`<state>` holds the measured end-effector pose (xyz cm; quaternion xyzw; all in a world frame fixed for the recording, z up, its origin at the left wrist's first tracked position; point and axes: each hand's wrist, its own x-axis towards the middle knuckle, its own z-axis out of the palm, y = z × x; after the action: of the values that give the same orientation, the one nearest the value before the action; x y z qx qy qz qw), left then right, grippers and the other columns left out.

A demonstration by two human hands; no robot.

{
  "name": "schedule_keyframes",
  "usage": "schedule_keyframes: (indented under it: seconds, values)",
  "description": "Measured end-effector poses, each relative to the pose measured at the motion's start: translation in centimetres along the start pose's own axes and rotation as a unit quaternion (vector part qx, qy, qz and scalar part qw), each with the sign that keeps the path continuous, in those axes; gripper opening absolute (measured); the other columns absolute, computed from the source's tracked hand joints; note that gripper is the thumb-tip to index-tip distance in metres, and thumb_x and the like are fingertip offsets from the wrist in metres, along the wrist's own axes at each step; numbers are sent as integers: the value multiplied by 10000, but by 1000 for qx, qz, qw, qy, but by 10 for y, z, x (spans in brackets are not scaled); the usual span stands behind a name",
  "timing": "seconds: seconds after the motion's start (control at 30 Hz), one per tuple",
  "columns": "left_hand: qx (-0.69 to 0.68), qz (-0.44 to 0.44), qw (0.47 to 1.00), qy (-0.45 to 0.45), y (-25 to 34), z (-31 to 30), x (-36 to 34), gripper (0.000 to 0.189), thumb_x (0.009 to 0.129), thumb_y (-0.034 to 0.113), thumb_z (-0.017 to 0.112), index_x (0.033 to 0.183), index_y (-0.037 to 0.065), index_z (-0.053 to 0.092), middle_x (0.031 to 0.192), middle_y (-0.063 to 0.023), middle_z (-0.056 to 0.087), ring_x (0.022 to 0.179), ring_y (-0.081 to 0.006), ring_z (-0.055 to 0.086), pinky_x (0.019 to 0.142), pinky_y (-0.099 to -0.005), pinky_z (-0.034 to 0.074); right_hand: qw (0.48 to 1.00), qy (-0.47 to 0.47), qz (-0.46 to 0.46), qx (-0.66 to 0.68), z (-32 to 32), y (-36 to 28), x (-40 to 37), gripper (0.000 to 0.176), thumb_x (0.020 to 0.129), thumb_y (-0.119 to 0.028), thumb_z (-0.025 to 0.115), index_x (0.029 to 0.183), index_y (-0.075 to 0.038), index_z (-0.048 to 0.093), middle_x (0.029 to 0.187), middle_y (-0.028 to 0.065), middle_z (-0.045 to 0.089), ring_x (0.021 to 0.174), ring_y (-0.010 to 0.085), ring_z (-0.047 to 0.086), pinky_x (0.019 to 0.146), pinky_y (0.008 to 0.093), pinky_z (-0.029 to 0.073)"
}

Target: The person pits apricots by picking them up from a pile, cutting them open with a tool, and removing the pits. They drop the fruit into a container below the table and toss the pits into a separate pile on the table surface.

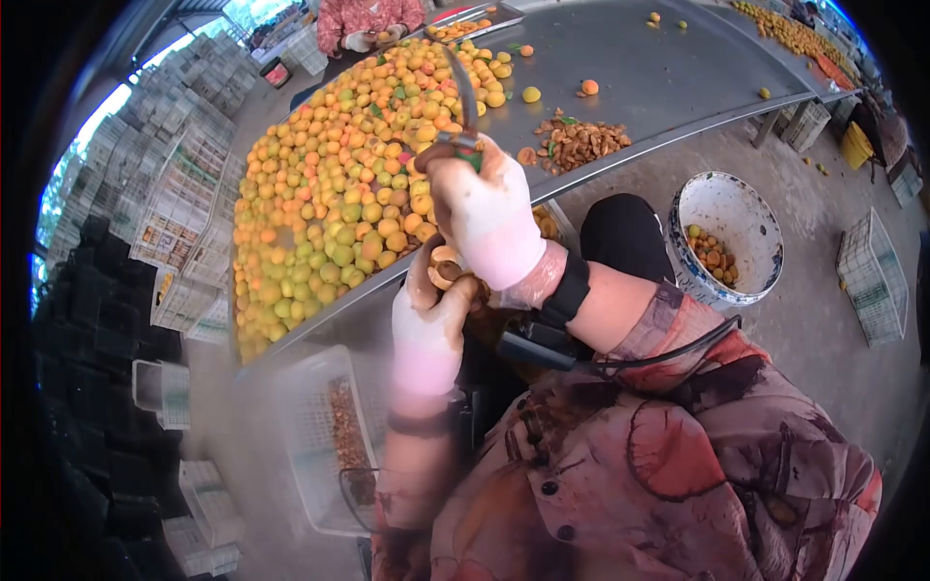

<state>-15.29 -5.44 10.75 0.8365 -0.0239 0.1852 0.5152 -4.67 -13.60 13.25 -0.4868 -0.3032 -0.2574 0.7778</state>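
My left hand, in a stained white glove, pinches a cut apricot with its hollow inside showing. Just above it, my right hand, also gloved, is closed round the handle of a curved knife. The blade points up and away from the fruit. Both hands are at the near edge of a metal table, beside a large heap of whole apricots, orange to green. A small pile of brown pieces, possibly pits, lies to the right on the table.
A patterned white bucket with fruit pieces stands at the right. A white crate holding brown bits is below the table. Stacked crates line the left. Across the table sits a person with gloved hands, near a metal tray.
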Motion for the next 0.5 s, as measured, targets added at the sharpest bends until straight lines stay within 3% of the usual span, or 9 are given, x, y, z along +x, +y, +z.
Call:
schedule_keyframes:
  seconds: [0.07,0.1,0.13,0.17,0.23,0.37,0.43,0.47,0.5]
  values:
    - [17,38,999,18,-1,4,3,505,840,99,587,1309,-64,494,944,-109,651,804,-149,625,726,-279,506,968,8,234,86,-5,1,4,29,860,-71,546,838,-57,558,640,-40,491,534,46,446,474,219,359]
    - [-19,-36,999,23,-3,7,6,515,836,105,593,1312,-60,491,963,-115,649,823,-151,624,740,-277,504,968,10,235,86,-5,1,7,29,860,-71,546,838,-57,558,640,-40,491,534,46,446,474,219,359]
    - [-55,-111,992,27,-6,10,10,524,832,111,600,1316,-56,489,982,-121,646,842,-153,623,755,-276,502,938,60,307,149,-6,3,10,42,859,-84,544,820,-67,540,614,-33,479,497,64,442,446,233,351]
    - [-55,-115,991,24,-9,13,11,524,832,111,600,1316,-56,489,982,-121,646,842,-153,623,755,-276,502,895,112,377,210,-8,5,11,62,858,-97,542,802,-77,523,588,-26,467,460,82,437,417,246,343]
    - [-32,-68,996,44,-16,20,16,514,838,58,588,1334,-18,481,1035,-97,613,880,-154,614,735,-281,512,882,134,406,201,-15,15,15,64,852,-129,554,838,-74,524,589,-2,478,425,115,429,387,271,328]
    - [-12,-86,996,12,-40,29,34,520,840,64,590,1343,-12,481,1077,-106,604,889,-158,605,745,-291,516,829,183,478,225,-28,35,18,106,849,-161,559,899,-74,524,604,24,468,391,152,386,366,309,281]
    - [64,38,996,55,-55,39,46,539,842,67,597,1359,-10,466,1028,-95,616,841,-151,605,724,-281,514,794,239,516,217,-31,44,23,122,853,-166,550,868,-45,566,623,-4,413,466,111,334,421,283,235]
    - [64,35,996,51,-58,39,54,539,842,67,597,1359,-10,466,1028,-95,616,841,-151,605,724,-281,514,791,243,517,216,-35,52,25,122,853,-166,550,868,-45,566,623,-4,413,466,111,334,421,283,235]
    - [121,100,987,35,-60,38,63,532,860,81,593,1365,-16,457,986,-84,618,834,-139,600,729,-274,510,778,262,521,235,-40,62,31,132,859,-176,540,895,-50,556,641,-4,413,479,114,342,429,286,241]
